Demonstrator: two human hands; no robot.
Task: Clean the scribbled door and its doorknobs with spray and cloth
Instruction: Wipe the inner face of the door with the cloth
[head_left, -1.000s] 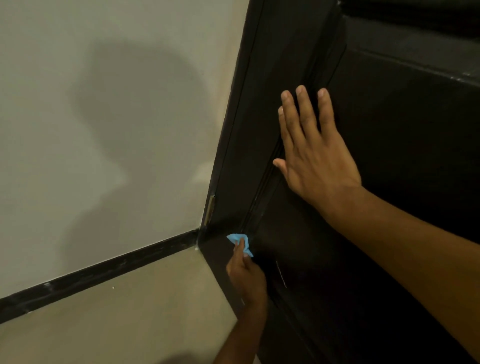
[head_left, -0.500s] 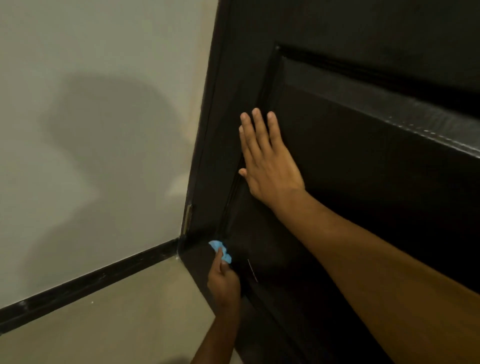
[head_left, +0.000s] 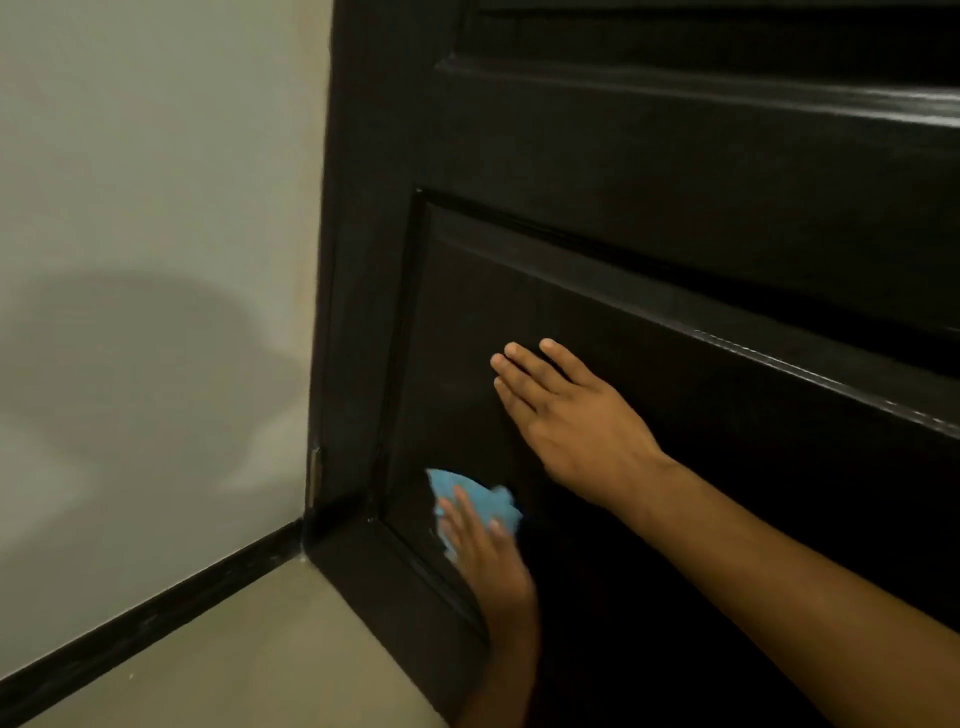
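Nearest, the left hand presses the blue cloth against the door, low in its bottom panel; straight fingers lie over the cloth, which pokes out beyond their tips. It looks soft and light (best bunched under the palm). Above it, the right hand lies flat, fingers extended, holding nothing.
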